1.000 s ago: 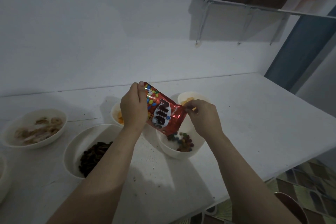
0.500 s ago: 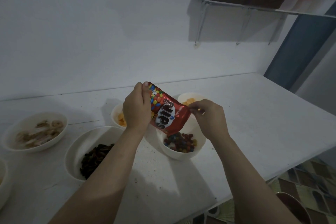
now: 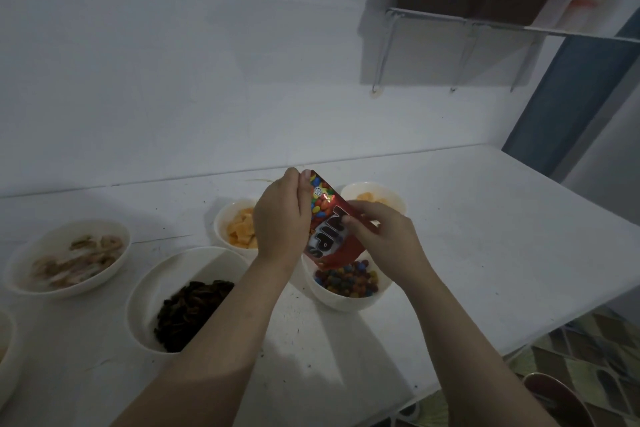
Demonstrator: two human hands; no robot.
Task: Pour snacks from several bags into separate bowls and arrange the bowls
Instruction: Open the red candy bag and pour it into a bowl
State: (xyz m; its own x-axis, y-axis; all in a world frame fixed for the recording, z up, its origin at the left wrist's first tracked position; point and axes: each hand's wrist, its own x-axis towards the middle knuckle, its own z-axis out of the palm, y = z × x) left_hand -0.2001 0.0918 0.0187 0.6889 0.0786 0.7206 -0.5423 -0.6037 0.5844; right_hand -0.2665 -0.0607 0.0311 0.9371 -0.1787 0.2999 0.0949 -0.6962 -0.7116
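Note:
A red Nips candy bag (image 3: 327, 230) hangs upside down, mouth just over a white bowl (image 3: 349, 302) holding coloured candies (image 3: 348, 279). My left hand (image 3: 280, 222) pinches the bag's upper corner. My right hand (image 3: 384, 239) grips its right side. Around it stand other white bowls: one with orange cubes (image 3: 242, 230), one with orange pieces behind my right hand (image 3: 372, 198), one with dark snacks (image 3: 188, 305), one with pale rings (image 3: 74, 258).
All bowls sit on a white table (image 3: 485, 253) against a white wall. Part of another bowl (image 3: 5, 350) shows at the left edge. A wire shelf (image 3: 485, 24) hangs at the upper right. The table's front edge drops to patterned floor (image 3: 581, 357).
The bag has tipped steeper, its mouth now lower over the bowl. More coloured candies lie in the bowl. My right hand has shifted from the bag's corner onto its side.

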